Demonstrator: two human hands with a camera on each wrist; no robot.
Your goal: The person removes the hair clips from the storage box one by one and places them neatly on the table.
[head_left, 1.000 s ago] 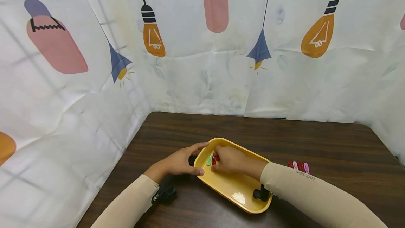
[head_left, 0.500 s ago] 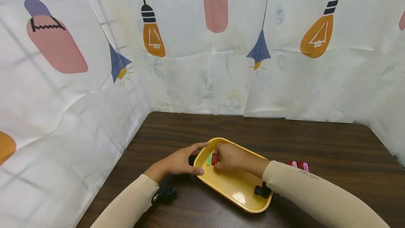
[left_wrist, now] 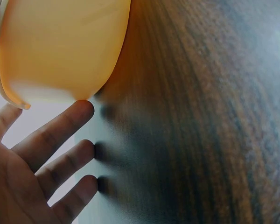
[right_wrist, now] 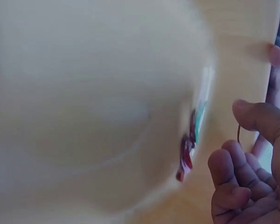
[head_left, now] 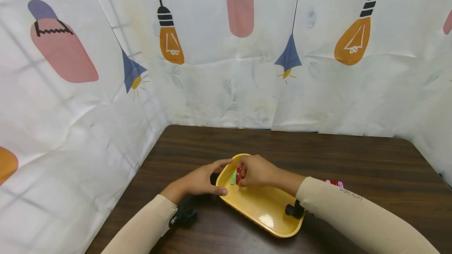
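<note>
A yellow tray (head_left: 254, 207) lies slanted on the table. My left hand (head_left: 201, 179) rests at its left end, fingers spread, with the thumb at the near rim and the index finger along the far one. Over that same end, my right hand (head_left: 260, 171) pinches a thin red hair clip (right_wrist: 239, 134) between thumb and fingertips, seen edge-on in the right wrist view. Beneath it, a green hair clip (head_left: 233, 177) and red hair clips (right_wrist: 185, 161) lie against the tray's end wall; their exact number is hard to tell.
Pink hair clips (head_left: 340, 184) and a red one (head_left: 334, 182) lie in a row on the dark wooden table (head_left: 318, 152), partly behind the right sleeve (head_left: 353, 207). Patterned cloth (head_left: 219, 89) hangs along the table's back and left.
My right hand has lifted slightly from the tray floor and drawn a little right. The right sleeve now covers more of the clip row. My left hand and the tray have stayed put.
</note>
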